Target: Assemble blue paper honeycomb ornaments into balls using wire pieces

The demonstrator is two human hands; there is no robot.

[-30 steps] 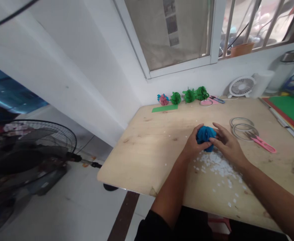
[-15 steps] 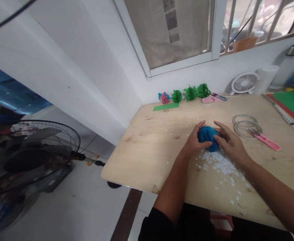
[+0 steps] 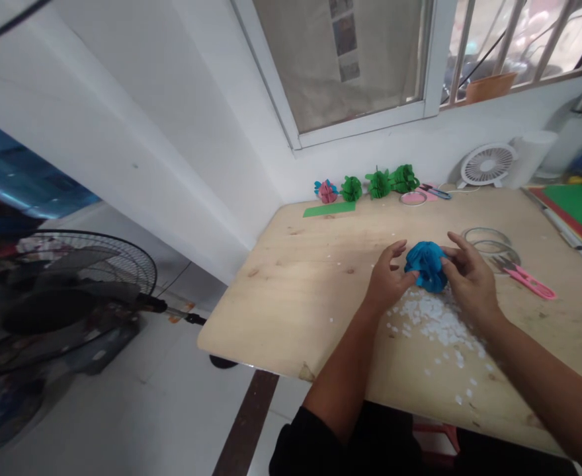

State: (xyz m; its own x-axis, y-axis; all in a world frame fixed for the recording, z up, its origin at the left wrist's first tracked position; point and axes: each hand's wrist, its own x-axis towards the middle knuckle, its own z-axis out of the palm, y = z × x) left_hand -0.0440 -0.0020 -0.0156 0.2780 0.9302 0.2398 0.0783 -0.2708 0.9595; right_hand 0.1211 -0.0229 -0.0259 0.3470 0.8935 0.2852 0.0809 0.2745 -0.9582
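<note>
A ruffled blue paper flower (image 3: 426, 266) is held between my two hands above the wooden table. My right hand (image 3: 469, 281) pinches its right side, with the thumb on the front and the index finger raised away. At the left edge my left hand (image 3: 387, 277) cups the flower, thumb pressed on its petals and fingers curved beside it. Small white paper bits (image 3: 434, 317) lie scattered on the table under the flower and in front of it.
Pink-handled thread snips (image 3: 532, 283) and silver rings (image 3: 487, 240) lie right of my hands. Along the wall stand green paper flowers (image 3: 379, 184), a pink-and-blue one (image 3: 327, 191) and a small white fan (image 3: 488, 165). Coloured sheets (image 3: 576, 208) are at right; a floor fan (image 3: 67, 291) stands left.
The blue flower has moved slightly right and turned, showing more of its folded petals. My right index finger has lifted, and the left fingers have drawn a little off the flower.
</note>
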